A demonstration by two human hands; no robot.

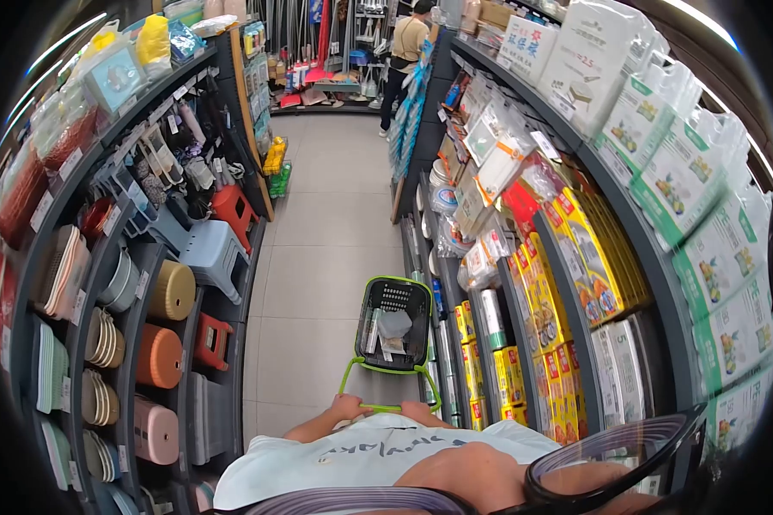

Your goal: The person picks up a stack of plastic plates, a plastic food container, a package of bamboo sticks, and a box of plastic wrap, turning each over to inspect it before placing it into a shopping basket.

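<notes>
Shop aisle shelves crowd both sides; left hand [349, 405] and right hand [414, 411] each clench the green handle [385, 407] of a basket cart [393, 324] just ahead, mid-push; next, steering it straight between shelves seems needed

The shopping cart [393, 322] has a black mesh basket edged in lime green, with a matching lime-green handle [385, 388]. On the right-hand shelves stand bright yellow boxes [575, 257] marked with red and blue, and above them white packs [687, 172] printed in green (a few carry small coloured pictures). The left-hand shelves hold round tubs [159, 356] in tan, terracotta orange and pale pink, a light blue stool [210, 253] and red stools [232, 206], over a floor [318, 257] of pale grey tiles.
</notes>
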